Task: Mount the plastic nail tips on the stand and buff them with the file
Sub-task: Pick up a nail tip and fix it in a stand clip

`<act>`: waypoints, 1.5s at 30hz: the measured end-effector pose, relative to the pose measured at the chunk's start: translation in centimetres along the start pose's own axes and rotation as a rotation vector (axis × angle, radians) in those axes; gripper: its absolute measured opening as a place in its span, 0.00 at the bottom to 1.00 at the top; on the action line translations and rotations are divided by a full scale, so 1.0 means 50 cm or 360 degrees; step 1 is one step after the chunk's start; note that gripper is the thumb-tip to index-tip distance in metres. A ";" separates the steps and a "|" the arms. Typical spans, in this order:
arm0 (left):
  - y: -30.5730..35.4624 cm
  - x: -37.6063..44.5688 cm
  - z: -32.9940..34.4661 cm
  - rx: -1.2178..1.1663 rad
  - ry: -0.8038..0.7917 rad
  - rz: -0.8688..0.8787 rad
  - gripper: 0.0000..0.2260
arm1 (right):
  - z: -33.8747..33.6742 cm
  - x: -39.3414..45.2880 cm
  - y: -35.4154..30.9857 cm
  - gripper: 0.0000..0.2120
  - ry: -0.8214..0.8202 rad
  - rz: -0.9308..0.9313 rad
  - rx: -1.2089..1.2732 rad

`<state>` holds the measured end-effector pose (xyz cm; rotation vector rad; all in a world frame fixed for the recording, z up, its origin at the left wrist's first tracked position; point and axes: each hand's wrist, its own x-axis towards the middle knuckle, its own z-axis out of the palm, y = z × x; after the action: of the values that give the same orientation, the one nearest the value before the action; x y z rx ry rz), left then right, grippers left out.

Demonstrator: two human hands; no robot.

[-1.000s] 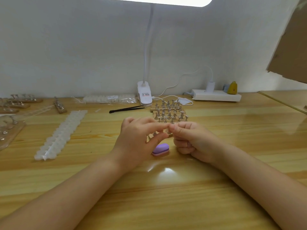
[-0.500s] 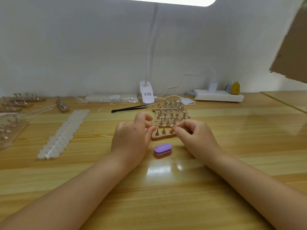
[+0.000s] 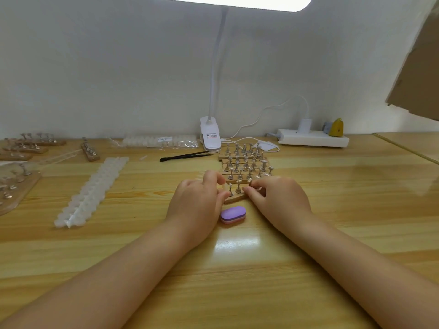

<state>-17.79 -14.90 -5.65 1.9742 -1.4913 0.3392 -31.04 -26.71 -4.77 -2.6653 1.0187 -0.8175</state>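
Observation:
A small wooden stand (image 3: 234,198) with metal pegs lies in the middle of the table, between my hands. My left hand (image 3: 197,200) grips the stand's left end, thumb on its near edge and index finger curled over the top. My right hand (image 3: 279,198) pinches at a peg on the stand's right end; a small pale nail tip (image 3: 251,182) seems to sit under its fingertips, mostly hidden. The purple buffing file (image 3: 233,214) lies flat on the table just in front of the stand, untouched.
More peg stands (image 3: 244,162) are packed right behind. Long strips of clear nail tips (image 3: 92,193) lie to the left, a bag of tips (image 3: 161,141) and black tweezers (image 3: 185,156) at the back. A lamp clamp (image 3: 210,136) and power strip (image 3: 313,138) line the wall.
Both hands moved apart and forward from a joint pinch above the file. The left now holds the stand's left end and the right works at its right end.

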 end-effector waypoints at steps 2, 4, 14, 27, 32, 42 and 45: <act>-0.001 0.000 0.000 -0.0005 0.0007 0.0009 0.08 | -0.002 0.003 0.002 0.11 0.0007 0.0013 0.0060; -0.002 -0.002 0.000 -0.0010 0.0012 0.0012 0.09 | -0.002 0.003 0.001 0.10 0.0011 -0.0023 0.0054; 0.018 -0.006 -0.020 -0.0270 0.0281 0.0123 0.06 | -0.013 -0.026 -0.009 0.02 0.0308 -0.0419 0.0449; 0.025 -0.011 -0.021 -0.0333 0.0277 0.0182 0.07 | -0.014 -0.035 -0.023 0.04 0.0343 -0.0661 0.0586; 0.024 -0.011 -0.023 -0.0364 0.0238 0.0150 0.06 | -0.010 -0.033 -0.019 0.04 0.0375 -0.0694 0.0614; 0.035 -0.009 -0.026 -0.0604 0.0276 0.0076 0.11 | -0.002 -0.026 -0.014 0.04 0.0407 -0.0697 0.0704; 0.037 -0.010 -0.031 -0.0655 0.0363 -0.0005 0.19 | 0.002 -0.020 -0.016 0.01 0.0359 -0.0484 0.0760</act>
<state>-19.40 -13.85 -4.11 1.5576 -1.2925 0.2249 -31.15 -25.44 -5.00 -2.3691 0.3809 -1.2607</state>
